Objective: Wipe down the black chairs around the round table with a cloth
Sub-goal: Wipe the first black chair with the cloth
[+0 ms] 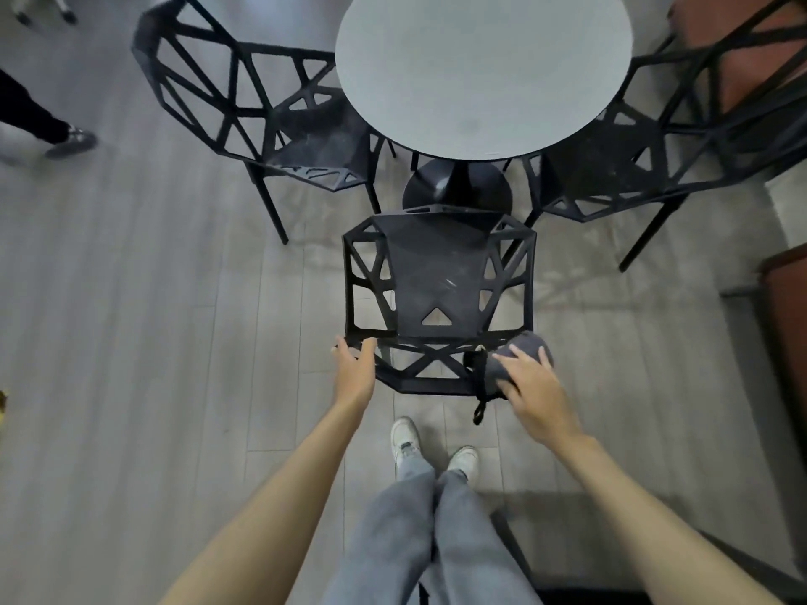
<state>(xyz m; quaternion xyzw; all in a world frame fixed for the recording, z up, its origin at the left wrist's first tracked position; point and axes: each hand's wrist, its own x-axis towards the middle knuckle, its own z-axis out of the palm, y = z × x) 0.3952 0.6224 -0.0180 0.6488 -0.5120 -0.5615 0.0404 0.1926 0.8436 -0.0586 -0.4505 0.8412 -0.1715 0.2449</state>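
Floor: I see grey planks (pixel 153 342) under a round tabletop (pixel 482 67).
Chair: nearest black chair (pixel 436 272) before me.
Left hand (pixel 354 364): gripping its backrest edge.
Right hand (pixel 535 390): fingers flat, pressing grey cloth (pixel 528 344) onto the backrest's right corner.

The person is wearing loose, light grey-blue denim jeans (pixel 432 530) and white lace-up sneakers (pixel 463 460). Both forearms are showing bare, with no sleeves, and the left hand (pixel 354 369) and right hand (pixel 535 393) are wearing nothing.
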